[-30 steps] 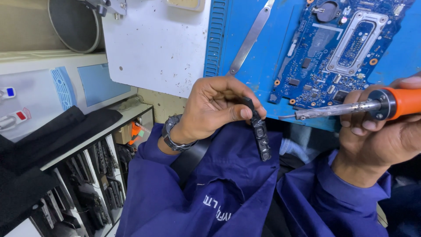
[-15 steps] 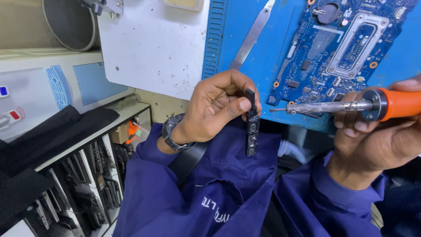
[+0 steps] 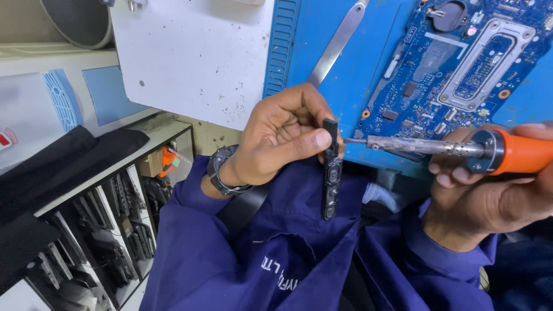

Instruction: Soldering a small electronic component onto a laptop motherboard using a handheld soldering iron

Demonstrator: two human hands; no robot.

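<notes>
**Soldering iron tip meets a narrow black part**

The left hand (image 3: pixel 276 141) pinches a narrow black component strip (image 3: pixel 330 170) near its top, thumb and fingers clamped, its long axis upright. It hangs just below the blue circuit board (image 3: pixel 455 69). From the right of the strip, the right hand (image 3: pixel 489 190) grips an orange-handled soldering iron (image 3: pixel 438 147), shaft level, tip touching the strip's upper end. Left of the strip, shelf compartments (image 3: pixel 98 242) hold dark parts.

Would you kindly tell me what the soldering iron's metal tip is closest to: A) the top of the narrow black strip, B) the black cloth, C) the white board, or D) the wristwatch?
A: the orange-handled soldering iron in the right hand points at the top of the narrow black strip pinched by the left hand.
</notes>
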